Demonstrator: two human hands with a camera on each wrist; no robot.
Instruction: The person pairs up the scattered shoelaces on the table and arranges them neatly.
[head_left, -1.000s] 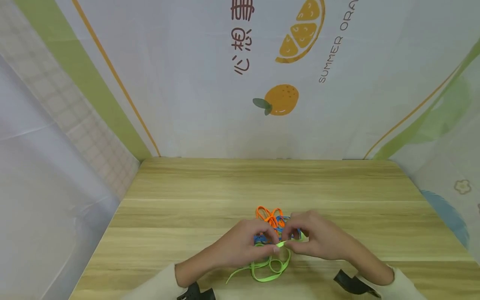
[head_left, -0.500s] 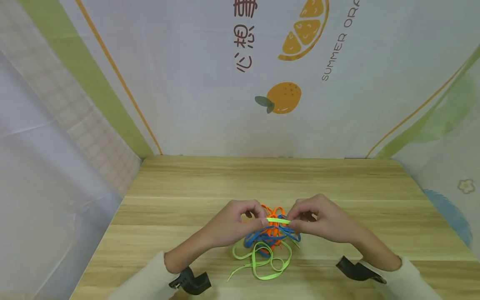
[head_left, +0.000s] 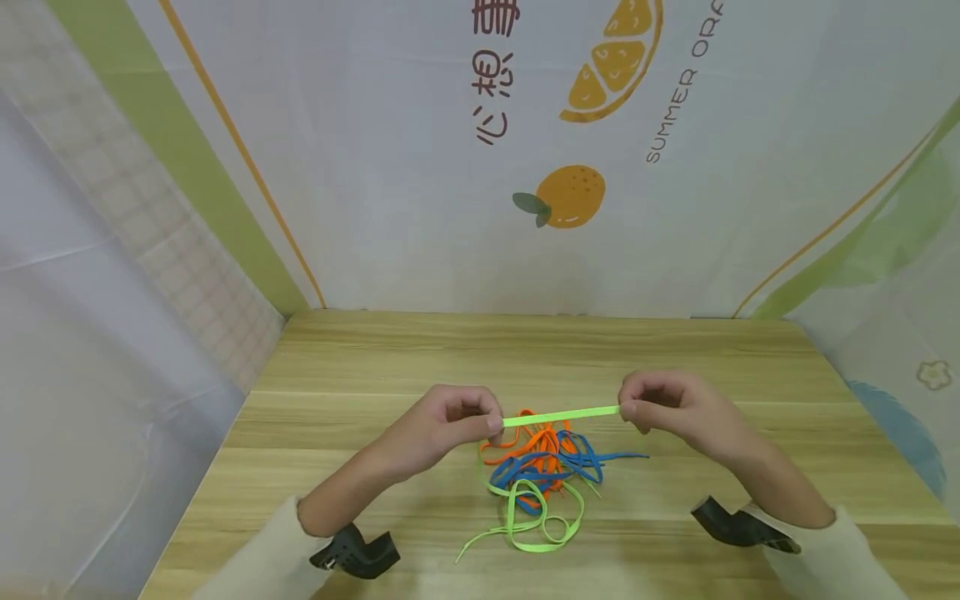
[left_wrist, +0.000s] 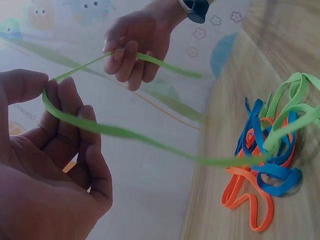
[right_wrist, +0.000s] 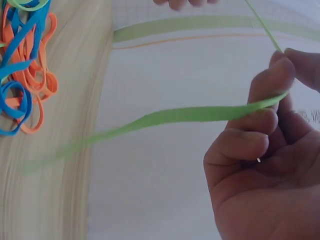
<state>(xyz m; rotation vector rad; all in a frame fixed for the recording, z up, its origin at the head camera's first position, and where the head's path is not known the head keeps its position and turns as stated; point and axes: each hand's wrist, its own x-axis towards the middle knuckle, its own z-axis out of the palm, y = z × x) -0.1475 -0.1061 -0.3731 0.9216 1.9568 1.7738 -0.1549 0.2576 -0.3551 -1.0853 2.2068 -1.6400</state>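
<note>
A flat lime-green shoelace (head_left: 561,416) is stretched nearly level between both hands above the table. My left hand (head_left: 448,427) pinches it between thumb and forefinger; from there the lace sags down to the pile, as the left wrist view shows. Thumb and fingers of my right hand (head_left: 686,410) pinch the other end of the stretch, and a loose green tail (right_wrist: 195,114) hangs past those fingers. Below lie tangled shoelaces: an orange shoelace (left_wrist: 250,195), a blue shoelace (left_wrist: 280,182) and looped green lace (head_left: 540,546) nearer the front.
The pile lies on a wood-grain table (head_left: 390,358). A white printed cloth (head_left: 420,208) hangs behind the table's far edge, with more cloth at both sides. Dark camera mounts (head_left: 356,552) sit at the wrists.
Both hands have risen from the pile and spread apart, drawing the green lace out between them. The blue and orange laces below are now more exposed.
</note>
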